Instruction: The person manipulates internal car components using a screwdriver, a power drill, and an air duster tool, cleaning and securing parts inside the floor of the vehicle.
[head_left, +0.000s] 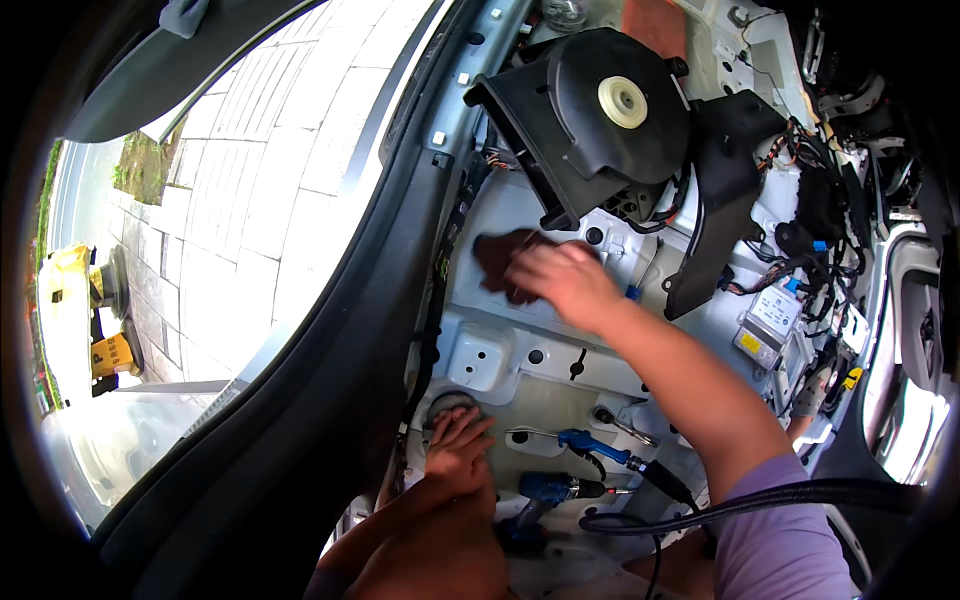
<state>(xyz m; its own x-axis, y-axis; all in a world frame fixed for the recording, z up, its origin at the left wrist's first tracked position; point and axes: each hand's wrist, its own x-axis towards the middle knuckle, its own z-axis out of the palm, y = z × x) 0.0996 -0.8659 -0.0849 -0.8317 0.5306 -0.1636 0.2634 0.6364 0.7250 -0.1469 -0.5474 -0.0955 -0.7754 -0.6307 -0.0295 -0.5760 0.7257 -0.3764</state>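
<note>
The right grip (pixel 565 283), a bare hand a little blurred, lies flattened over a dark brown cloth (pixel 497 262); whether the fingers pinch any of it I cannot tell, as the palm side is hidden. The cloth sits bunched on the bare metal floor (pixel 500 205) of a vehicle, just below a black housing (pixel 575 150) with a cream disc. The left grip (pixel 460 447) is loosely spread, its fingers laid on the edge of a dark round thing (pixel 447 402) (too covered to name).

The work looks partway along: the floor around the cloth is already uncovered and wiring (pixel 805 240) is exposed on the right, while the lower stretch of metal looks duller and has loose tools on it, with the cloth well apart from there. How much is left, these surfaces alone do not settle.

Those tools lie right of the left grip: a ratchet (pixel 625 425), a blue air gun (pixel 585 441) and a blue drill (pixel 545 490). Farther out, a black bracket (pixel 718 190) slants beside the housing, a silver module (pixel 768 325) sits near the wiring, and past the dark door sill (pixel 290 385) is pale paving (pixel 250 170).
</note>
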